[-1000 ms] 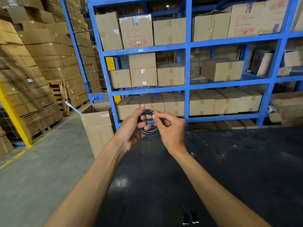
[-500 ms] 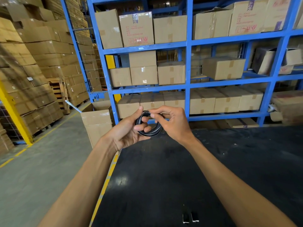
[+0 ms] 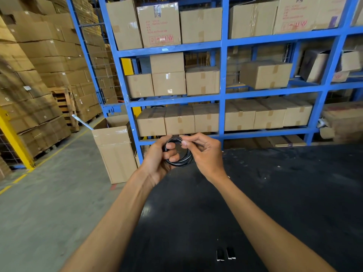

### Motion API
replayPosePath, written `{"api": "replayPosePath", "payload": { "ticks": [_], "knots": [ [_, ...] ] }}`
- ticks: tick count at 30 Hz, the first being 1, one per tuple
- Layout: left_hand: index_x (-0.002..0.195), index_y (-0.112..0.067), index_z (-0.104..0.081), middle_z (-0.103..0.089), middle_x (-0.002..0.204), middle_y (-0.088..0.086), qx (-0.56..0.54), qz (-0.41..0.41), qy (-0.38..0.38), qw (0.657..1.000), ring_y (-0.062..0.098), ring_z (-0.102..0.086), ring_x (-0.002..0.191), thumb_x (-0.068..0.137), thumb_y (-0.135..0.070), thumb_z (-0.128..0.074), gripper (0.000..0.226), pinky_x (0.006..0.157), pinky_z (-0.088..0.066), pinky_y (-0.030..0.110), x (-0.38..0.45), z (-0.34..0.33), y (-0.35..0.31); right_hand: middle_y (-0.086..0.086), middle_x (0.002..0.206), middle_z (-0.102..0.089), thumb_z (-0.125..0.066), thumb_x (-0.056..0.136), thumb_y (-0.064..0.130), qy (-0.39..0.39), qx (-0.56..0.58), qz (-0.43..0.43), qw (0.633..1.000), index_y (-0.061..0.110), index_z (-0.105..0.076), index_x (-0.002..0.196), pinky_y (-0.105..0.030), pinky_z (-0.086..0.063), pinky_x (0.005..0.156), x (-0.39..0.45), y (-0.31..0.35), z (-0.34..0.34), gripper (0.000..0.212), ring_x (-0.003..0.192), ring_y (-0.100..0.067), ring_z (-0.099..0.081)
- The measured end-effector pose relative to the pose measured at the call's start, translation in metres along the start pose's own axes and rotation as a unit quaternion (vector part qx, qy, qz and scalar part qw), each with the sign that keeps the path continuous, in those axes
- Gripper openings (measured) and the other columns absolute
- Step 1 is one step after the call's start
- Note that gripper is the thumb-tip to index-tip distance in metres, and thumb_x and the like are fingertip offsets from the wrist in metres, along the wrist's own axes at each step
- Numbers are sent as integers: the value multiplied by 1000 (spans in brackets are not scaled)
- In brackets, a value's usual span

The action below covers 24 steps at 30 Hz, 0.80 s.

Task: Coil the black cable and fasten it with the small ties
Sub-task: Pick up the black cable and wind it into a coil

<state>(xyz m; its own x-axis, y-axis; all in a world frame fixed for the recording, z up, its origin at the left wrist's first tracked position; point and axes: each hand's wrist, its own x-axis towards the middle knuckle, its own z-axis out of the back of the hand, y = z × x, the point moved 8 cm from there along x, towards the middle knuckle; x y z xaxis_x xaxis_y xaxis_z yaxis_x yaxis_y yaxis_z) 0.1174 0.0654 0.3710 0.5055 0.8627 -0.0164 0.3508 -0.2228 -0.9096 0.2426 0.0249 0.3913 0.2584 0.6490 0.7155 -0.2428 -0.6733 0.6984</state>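
Holding the black cable [image 3: 179, 154] as a small round coil up in the air, above the far edge of the dark surface [image 3: 275, 193]. Left hand [image 3: 157, 160] has its fingers curled through the loop, gripping the stacked turns so they can't spring apart. Right hand [image 3: 204, 154] pinches the top of the coil between thumb and fingertips, probably laying in the last bit of slack; can't see a free end. Two small ties [image 3: 225, 253] lie side by side on the surface, well below both hands, nearer the body, untouched. Coiling looks about done, fastening not started. Likely next: left hand keeps the coil, right hand goes for a tie.
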Motion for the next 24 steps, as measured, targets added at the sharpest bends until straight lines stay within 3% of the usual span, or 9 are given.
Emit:
{"api": "replayPosePath", "payload": {
  "ticks": [5, 10, 14, 19, 24],
  "knots": [
    [47, -23, -51, -29, 42, -11, -24, -7, -12, 1000, 9, -25, 40, 93, -29, -47, 46, 43, -31, 20, 6, -3, 1, 0, 98, -78, -70, 88, 5, -32, 18, 5, 999, 12, -75, 98, -33, -60, 85, -2, -1, 4, 13, 94, -14, -74],
    [51, -23, -51, -31, 45, -11, -39, -26, -25, 999, 7, -27, 36, 94, -25, -49, 43, 39, -31, 19, 15, -2, 4, 6, 98, -76, -64, 93, 8, -54, -44, 24, 997, 15, -72, 104, -26, -59, 81, -9, -1, 3, 15, 94, -7, -72],
    [73, -18, -50, -34, 48, -10, -38, -38, -39, 998, 6, -27, 36, 96, -23, -47, 24, 36, -31, 18, 19, 8, 13, 7, 100, -77, -65, 92, 4, -18, 23, -39, 999, 15, -74, 102, -21, -56, 85, -10, -12, 5, 17, 98, -8, -72],
    [74, -19, -50, -32, 48, -10, -26, -4, -76, 997, 7, -24, 35, 92, -20, -52, 18, 33, -29, 19, 22, 25, 43, -5, 96, -78, -66, 90, 3, -17, 74, -98, 992, 12, -75, 95, -30, -59, 87, -16, -26, 16, 13, 94, -20, -74],
    [76, -19, -50, -32, 48, -10, -39, 28, -83, 995, 6, -23, 35, 91, -17, -52, 16, 32, -27, 19, 24, 40, 77, -3, 86, -79, -64, 93, 8, -12, 36, -203, 978, 15, -73, 96, -35, -60, 71, -40, -70, 38, 12, 78, -21, -74]
  ]
}}
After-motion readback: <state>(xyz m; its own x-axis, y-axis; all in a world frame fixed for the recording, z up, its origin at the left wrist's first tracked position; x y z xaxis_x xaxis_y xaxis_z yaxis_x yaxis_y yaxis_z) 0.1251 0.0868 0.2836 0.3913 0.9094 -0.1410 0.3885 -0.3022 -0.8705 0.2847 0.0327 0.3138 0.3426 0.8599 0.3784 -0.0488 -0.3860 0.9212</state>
